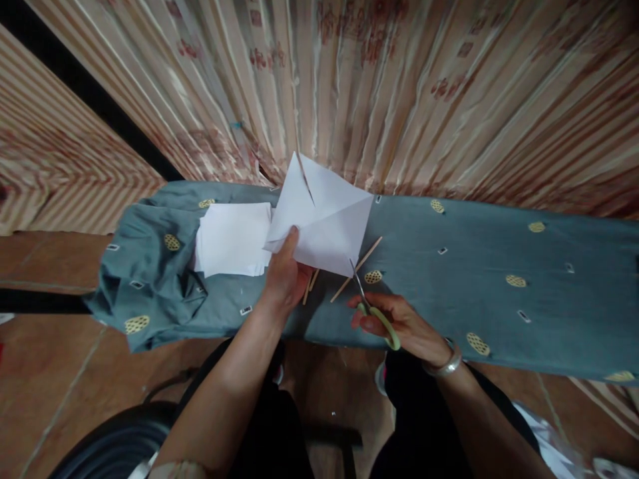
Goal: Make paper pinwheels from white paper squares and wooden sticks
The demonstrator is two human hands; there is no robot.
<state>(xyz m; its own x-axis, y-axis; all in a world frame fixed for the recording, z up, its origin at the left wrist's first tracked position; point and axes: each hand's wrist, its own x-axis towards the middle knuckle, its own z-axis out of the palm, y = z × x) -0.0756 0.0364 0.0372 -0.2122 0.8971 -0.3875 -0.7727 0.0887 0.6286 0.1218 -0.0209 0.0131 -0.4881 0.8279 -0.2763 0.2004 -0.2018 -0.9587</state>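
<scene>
The left hand (284, 276) is closed in a pinch, thumb on top and fingers mostly hidden beneath, on one white, four-cornered paper sheet (327, 223) just ahead of it. The right hand (407, 326) is curled around the green-handled metal scissors (378, 314), whose tips meet the sheet's near corner (whether the blades are parted there is hard to make out). One slit runs in from the sheet's far corner, and one crease crosses to the corner on the right. One shiny silver-coloured bracelet (452, 361) circles the wrist behind the right hand.

Three thin, pale wooden sticks (369, 253) show between the hands: one long, slanting just ahead of the right hand, and two just beside the left hand, their far ends covered by the sheet. Left of the left hand lies one stack of white square paper (237, 239), its sheets too close to count. Under all this spreads one grey-green fabric cover (479, 246) with yellow printed ovals, cut off at the right; beyond both hands hangs a pleated beige-and-red curtain (399, 100).
</scene>
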